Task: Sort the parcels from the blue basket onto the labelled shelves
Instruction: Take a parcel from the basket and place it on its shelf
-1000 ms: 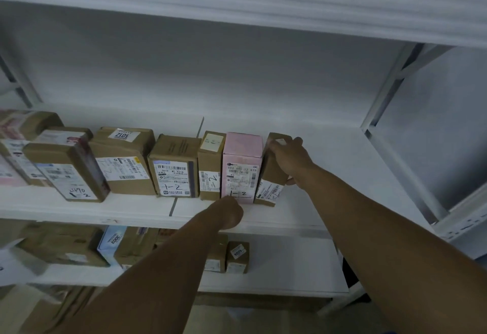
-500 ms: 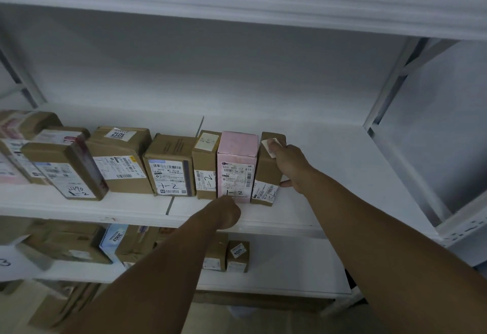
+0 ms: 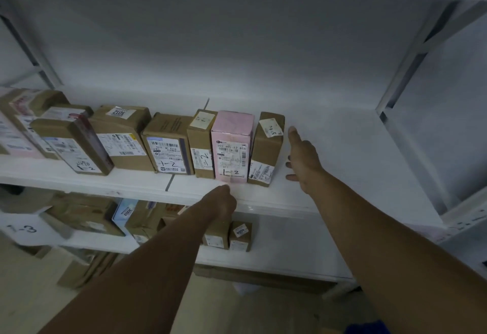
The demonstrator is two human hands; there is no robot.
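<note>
Brown parcel (image 3: 266, 149) upright against pink parcel (image 3: 232, 146) | right hand (image 3: 303, 160) spread, just beside it | left hand (image 3: 221, 199) curled empty at shelf (image 3: 329, 170) edge

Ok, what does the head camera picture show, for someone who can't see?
An open right hand hovers beside the last brown parcel in a row on a white shelf. The curled left hand is by a pink parcel.
</note>
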